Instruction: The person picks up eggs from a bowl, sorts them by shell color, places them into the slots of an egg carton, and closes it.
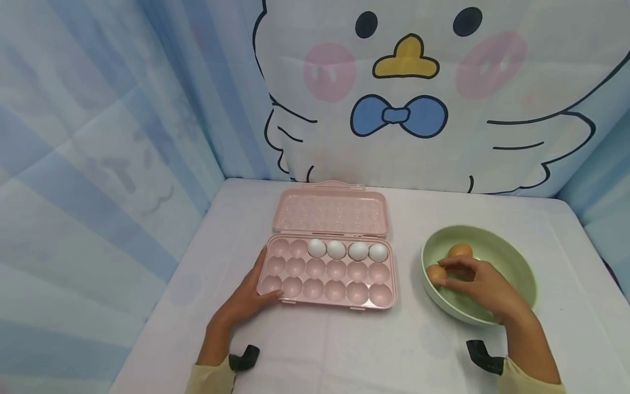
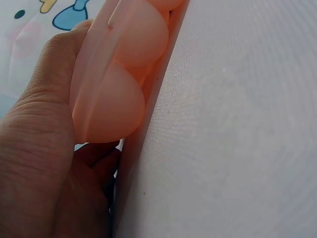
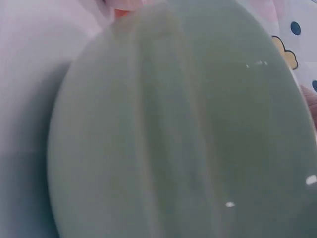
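A pink egg tray point(image 1: 327, 284) lies open on the table, its lid point(image 1: 331, 210) folded back. Four white eggs point(image 1: 346, 250) fill the right part of its back row; the other cups are bare. My left hand point(image 1: 260, 283) grips the tray's front left corner, thumb on the front rim. The left wrist view shows the left hand point(image 2: 39, 148) wrapped round the tray's edge point(image 2: 111, 99). My right hand point(image 1: 447, 272) reaches into a green bowl point(image 1: 517, 262) and pinches a brown egg point(image 1: 433, 273). A second brown egg point(image 1: 460, 250) lies behind it. The bowl's wall point(image 3: 188, 139) fills the right wrist view.
The table point(image 1: 566, 328) has a white cloth, seen close in the left wrist view point(image 2: 237, 124). A fabric backdrop with a cartoon bird point(image 1: 403, 98) stands right behind the table, and blue striped fabric point(image 1: 98, 164) closes the left side.
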Tool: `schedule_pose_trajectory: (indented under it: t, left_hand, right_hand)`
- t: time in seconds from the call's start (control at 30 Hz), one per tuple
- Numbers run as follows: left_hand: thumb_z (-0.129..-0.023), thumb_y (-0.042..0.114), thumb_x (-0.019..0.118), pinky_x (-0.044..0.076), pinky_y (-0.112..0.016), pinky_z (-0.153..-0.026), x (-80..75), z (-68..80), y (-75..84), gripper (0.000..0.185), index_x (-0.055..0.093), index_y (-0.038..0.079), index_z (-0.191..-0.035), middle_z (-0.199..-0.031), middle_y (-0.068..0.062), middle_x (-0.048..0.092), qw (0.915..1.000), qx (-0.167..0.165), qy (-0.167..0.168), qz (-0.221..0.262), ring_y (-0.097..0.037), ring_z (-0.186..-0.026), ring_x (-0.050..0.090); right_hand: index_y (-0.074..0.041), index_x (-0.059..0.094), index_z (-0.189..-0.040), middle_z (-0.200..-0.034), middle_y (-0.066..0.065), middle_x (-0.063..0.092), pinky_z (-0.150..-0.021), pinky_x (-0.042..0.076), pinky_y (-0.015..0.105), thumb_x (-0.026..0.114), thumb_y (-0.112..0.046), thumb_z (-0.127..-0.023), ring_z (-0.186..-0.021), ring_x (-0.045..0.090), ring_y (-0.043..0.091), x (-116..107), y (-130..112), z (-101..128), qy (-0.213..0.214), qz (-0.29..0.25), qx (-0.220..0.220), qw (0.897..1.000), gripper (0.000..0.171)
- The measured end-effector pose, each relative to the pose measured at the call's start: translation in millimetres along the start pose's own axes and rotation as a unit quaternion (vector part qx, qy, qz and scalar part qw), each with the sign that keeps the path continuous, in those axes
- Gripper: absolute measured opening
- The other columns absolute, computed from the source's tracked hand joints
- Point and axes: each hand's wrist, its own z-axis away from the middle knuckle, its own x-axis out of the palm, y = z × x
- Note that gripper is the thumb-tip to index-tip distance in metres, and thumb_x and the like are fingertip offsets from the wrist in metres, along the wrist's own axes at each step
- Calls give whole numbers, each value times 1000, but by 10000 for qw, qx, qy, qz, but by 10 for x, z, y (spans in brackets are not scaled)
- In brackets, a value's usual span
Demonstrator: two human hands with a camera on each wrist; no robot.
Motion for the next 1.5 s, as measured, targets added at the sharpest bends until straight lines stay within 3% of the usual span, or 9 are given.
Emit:
schedule_pose_trajectory:
  t: [0.3, 0.5, 0.73, 1.0, 1.27, 1.5]
  left_hand:
    - [-87, 37, 83, 13, -53, -121, 14, 9, -14, 117, -2, 29, -168, -172, 1, 11, 10000, 7, -15, 10, -23, -156, 14]
    - [-87, 38, 82, 14, -54, -121, 0, 11, 15, 117, -2, 28, -168, -172, 1, 11, 9999, -62, -7, -83, -24, -156, 14]
    - [-87, 38, 82, 13, -54, -122, -12, 14, 16, 117, -2, 30, -168, -172, 2, 11, 9999, -130, -4, -51, -22, -156, 12]
    - [-87, 36, 83, 13, -54, -121, -19, 9, 8, 117, -2, 29, -168, -172, 0, 12, 10000, -47, 3, 0, -23, -156, 14]
    - [-87, 36, 83, 13, -54, -121, -15, 3, 1, 117, -2, 30, -168, -172, 2, 11, 10000, -18, 4, 30, -22, -156, 14]
    - [-87, 37, 83, 13, -54, -122, -7, 2, 5, 117, -1, 30, -168, -172, 2, 12, 10000, -90, 2, 28, -23, -155, 15]
  right_hand:
    - [5, 60, -137, -129, 22, 64, -80, 56, 26, 82, -12, -90, -114, 65, 37, 143, -26, -43, -119, -151, -51, 9998, 54]
    - [2, 61, -138, -127, 19, 64, -80, 56, 24, 82, -12, -91, -109, 66, 24, 141, -43, -42, 45, -147, -221, 9996, 54]
    - [-3, 58, -144, -133, 19, 60, -84, 53, 20, 79, -23, -95, -113, 65, 25, 142, -93, -45, 274, -159, -281, 9991, 57]
    - [-6, 60, -143, -131, 14, 55, -85, 51, 15, 79, -26, -95, -104, 62, -2, 170, -117, -42, 540, -207, -388, 9976, 56]
    - [-4, 61, -142, -130, 15, 61, -86, 53, 17, 78, -18, -95, -108, 64, -1, 203, -189, -56, 710, -647, -709, 9928, 52]
    - [1, 61, -139, -133, 13, 60, -95, 50, 19, 77, -4, -94, -116, 62, 3, 293, -277, -95, 555, -1036, -1205, 9857, 48]
